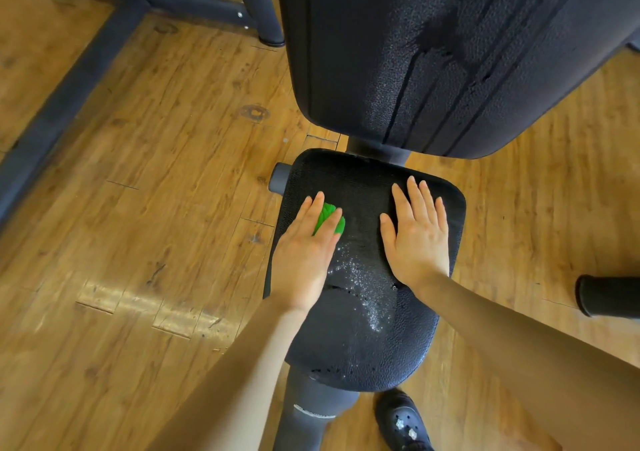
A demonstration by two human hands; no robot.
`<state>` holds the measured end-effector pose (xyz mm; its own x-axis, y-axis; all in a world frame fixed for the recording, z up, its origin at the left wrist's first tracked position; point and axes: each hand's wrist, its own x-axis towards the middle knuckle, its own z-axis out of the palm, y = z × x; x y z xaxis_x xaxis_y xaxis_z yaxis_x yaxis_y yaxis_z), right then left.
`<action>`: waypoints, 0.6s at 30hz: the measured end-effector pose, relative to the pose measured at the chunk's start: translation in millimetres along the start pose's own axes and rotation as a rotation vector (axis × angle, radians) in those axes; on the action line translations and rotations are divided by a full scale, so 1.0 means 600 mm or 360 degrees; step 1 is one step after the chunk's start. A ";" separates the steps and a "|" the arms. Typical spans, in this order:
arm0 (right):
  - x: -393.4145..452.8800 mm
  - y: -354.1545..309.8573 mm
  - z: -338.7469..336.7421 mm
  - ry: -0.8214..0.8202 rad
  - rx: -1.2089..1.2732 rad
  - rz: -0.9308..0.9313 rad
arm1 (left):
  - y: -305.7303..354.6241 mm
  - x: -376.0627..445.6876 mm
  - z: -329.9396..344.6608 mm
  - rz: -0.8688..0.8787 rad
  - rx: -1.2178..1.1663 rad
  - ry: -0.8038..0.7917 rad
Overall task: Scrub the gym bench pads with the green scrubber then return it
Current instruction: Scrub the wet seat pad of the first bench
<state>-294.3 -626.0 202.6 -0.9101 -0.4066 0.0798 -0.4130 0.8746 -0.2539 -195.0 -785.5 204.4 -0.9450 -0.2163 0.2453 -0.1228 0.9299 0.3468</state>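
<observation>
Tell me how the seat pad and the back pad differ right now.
The seat pad lies flat with foamy white droplets; the back pad tilts up, streaked by dark wet runs. The left hand presses the green scrubber and the right hand rests flat on the seat pad; nothing touches the back pad. Both are black and textured.

Left hand (304, 256) and right hand (417, 234) lie flat, fingers straight, arms extended.

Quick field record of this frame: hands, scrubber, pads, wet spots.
left hand: flat, pressing the green scrubber onto the seat pad
right hand: flat on seat pad, holding nothing
scrubber position: left part of seat pad, mostly under the fingers
seat pad: foam flecks between the hands
back pad: wet streaks running down
floor: wood planks
</observation>
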 end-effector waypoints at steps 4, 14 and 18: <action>-0.001 0.002 0.000 0.0016 -0.0013 -0.0006 | 0.007 0.068 0.011 -0.0029 -0.0007 -0.0062; 0.001 0.003 0.000 0.0003 0.0002 -0.0008 | 0.032 0.050 0.016 -0.0173 0.0018 -0.0147; 0.000 0.002 -0.002 -0.0012 0.0006 -0.0008 | 0.039 0.002 0.017 -0.0116 0.0015 -0.0090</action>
<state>-295.0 -624.7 203.6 -0.9078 -0.4130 0.0735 -0.4173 0.8716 -0.2573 -202.3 -760.8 203.7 -0.9490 -0.2668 0.1683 -0.1946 0.9151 0.3531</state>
